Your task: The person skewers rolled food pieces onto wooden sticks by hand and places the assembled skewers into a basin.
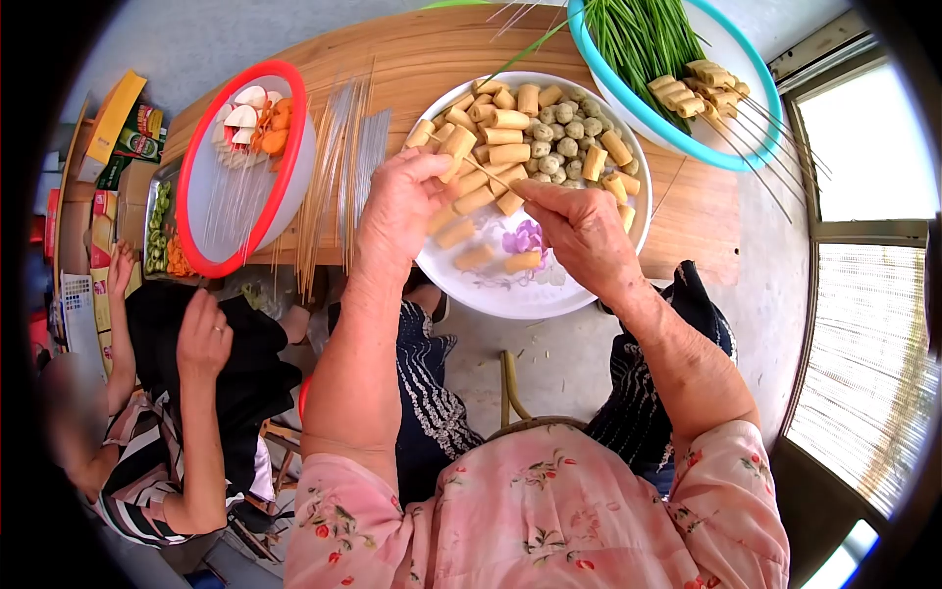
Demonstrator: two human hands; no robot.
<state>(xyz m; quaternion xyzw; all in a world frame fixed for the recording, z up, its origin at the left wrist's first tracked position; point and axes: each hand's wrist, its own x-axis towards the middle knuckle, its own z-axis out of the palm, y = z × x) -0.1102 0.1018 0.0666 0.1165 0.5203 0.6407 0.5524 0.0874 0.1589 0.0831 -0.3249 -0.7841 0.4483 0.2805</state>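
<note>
Above a white bowl (500, 294), my left hand (404, 201) pinches a tan tube-shaped piece (457, 145) between its fingers. Closed on a thin wooden skewer (483, 170), my right hand (579, 231) is just to the right, over the same bowl. The skewer slants up and left toward the tan piece; whether its far tip is inside that piece is hard to tell. Many more tan pieces (509, 154) lie in the bowl, with grey-green balls (564, 131) at the upper right. A purple flower print (525, 239) shows on the bowl's bottom.
A red-rimmed basket (285, 177) holds skewered white and orange food. Loose skewers (329, 167) lie beside it on the wooden table (392, 44). A teal-rimmed basket (721, 157) holds green stalks (638, 49) and skewered rolls (677, 95). Another person (201, 393) sits at the left.
</note>
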